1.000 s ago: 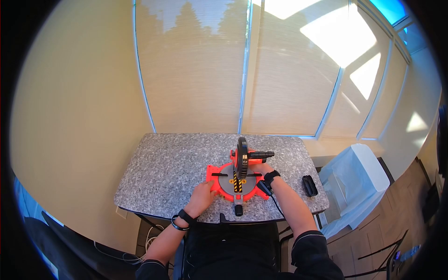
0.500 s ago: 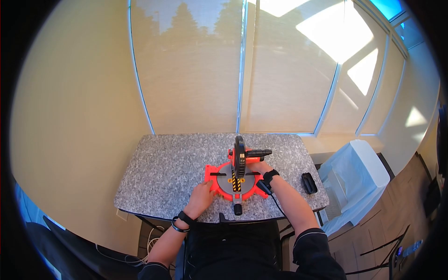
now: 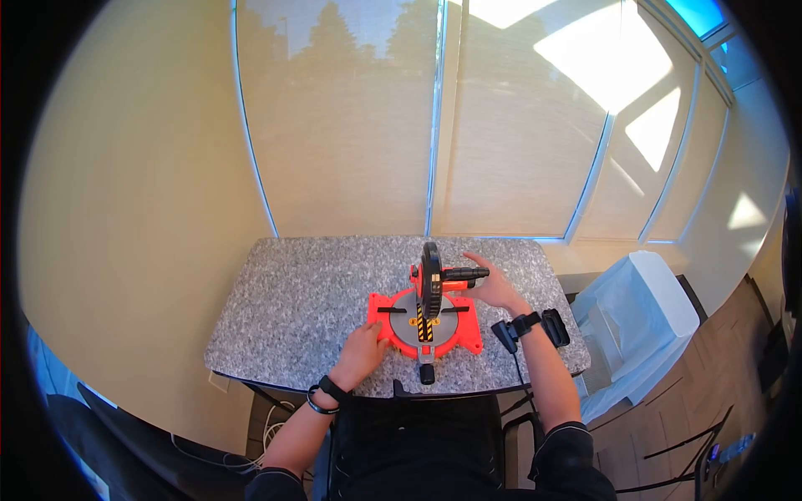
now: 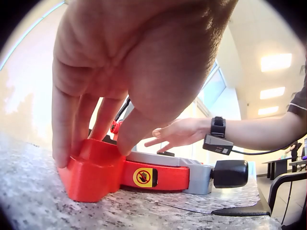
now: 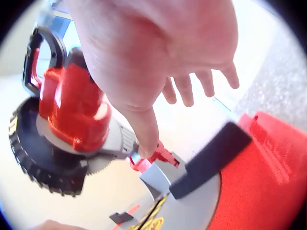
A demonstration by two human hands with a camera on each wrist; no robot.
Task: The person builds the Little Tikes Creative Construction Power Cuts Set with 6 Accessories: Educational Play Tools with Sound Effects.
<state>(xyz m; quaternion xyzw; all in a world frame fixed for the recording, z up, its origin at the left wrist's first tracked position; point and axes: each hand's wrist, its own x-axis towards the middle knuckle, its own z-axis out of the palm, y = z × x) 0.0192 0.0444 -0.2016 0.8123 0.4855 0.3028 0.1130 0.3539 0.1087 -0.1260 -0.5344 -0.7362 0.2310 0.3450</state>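
Note:
A red and grey toy miter saw (image 3: 403, 344) stands on the speckled table (image 3: 292, 309), its black-rimmed blade (image 3: 431, 284) raised over a striped slot. My left hand (image 3: 361, 355) holds the left end of the red base (image 4: 93, 179), fingers over the far side and thumb on the near side. Beside the saw head's right side is my right hand (image 3: 494, 290), its fingers straight and spread. In the right wrist view, the thumb overlaps the saw's hinge area, with the red motor housing (image 5: 79, 108) to its left and a black fence piece (image 5: 211, 160) below right.
A small black open case (image 3: 554, 328) lies near the table's right edge. Further right stands a chair draped in pale plastic (image 3: 618, 334). A cable (image 3: 520, 363) hangs from the camera on my right wrist, over the table's front edge. Shaded windows (image 3: 518, 134) rise behind.
My right hand has drawn back from behind the saw head, moving right and away from me, and its fingers have spread. The left hand and the saw stay in place.

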